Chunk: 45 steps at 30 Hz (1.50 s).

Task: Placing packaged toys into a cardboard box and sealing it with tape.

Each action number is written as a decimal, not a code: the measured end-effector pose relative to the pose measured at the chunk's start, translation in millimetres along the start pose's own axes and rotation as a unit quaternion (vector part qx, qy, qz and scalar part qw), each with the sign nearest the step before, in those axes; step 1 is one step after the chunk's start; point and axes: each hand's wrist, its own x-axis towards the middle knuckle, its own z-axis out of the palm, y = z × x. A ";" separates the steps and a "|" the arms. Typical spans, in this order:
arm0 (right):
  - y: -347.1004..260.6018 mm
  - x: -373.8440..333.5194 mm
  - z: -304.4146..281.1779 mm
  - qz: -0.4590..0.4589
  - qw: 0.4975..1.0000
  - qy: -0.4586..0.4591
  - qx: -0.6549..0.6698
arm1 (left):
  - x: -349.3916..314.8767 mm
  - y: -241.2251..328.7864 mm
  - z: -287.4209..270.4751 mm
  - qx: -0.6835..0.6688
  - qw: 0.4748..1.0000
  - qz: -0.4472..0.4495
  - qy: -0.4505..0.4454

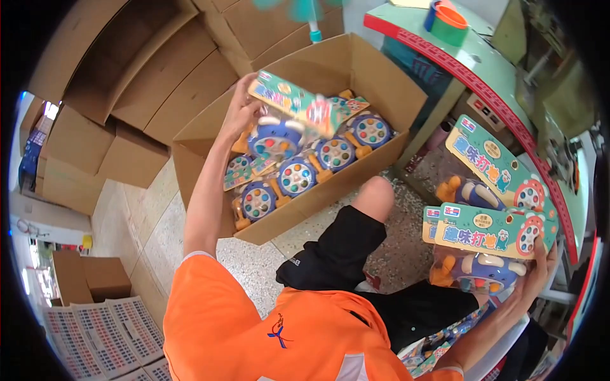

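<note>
My left hand (240, 113) grips the left end of a green header card on a bagged toy (276, 136), a blue round animal shape with coloured buttons. That pack hangs above an open cardboard carton (305, 227), where several like packs (298, 176) lie with yellow-orange mallets beside the blue toys. Off to the right, my right hand (539, 270) is closed on the right end of the header cards of overlapping toy packs (483, 270). Another pack (486, 159) shows just behind these; whether the same hand holds it I cannot tell.
A pale green table (495, 70) with a red edge curves along the right, bearing tape rolls (450, 26). Cardboard boxes (171, 82) are stacked behind and left of the carton. Printed sheets (101, 336) lie at lower left. More packs (438, 355) sit by my right forearm.
</note>
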 end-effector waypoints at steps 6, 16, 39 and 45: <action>-3.9 3.1 6.8 0.003 1.000 0.016 0.005 | -7.7 -32.3 1.6 0.569 0.780 0.014 -0.261; -9.3 -1.3 8.1 0.013 0.999 0.037 -0.014 | -139.6 -193.8 -26.0 0.592 0.715 -0.187 -0.321; -13.7 -10.7 39.4 -0.009 0.996 -0.032 0.088 | -87.4 143.5 279.0 -0.382 0.898 0.009 -0.218; -6.6 -13.0 3.4 -0.019 0.998 -0.001 0.066 | -3.0 160.4 168.2 -0.174 0.979 0.089 -0.057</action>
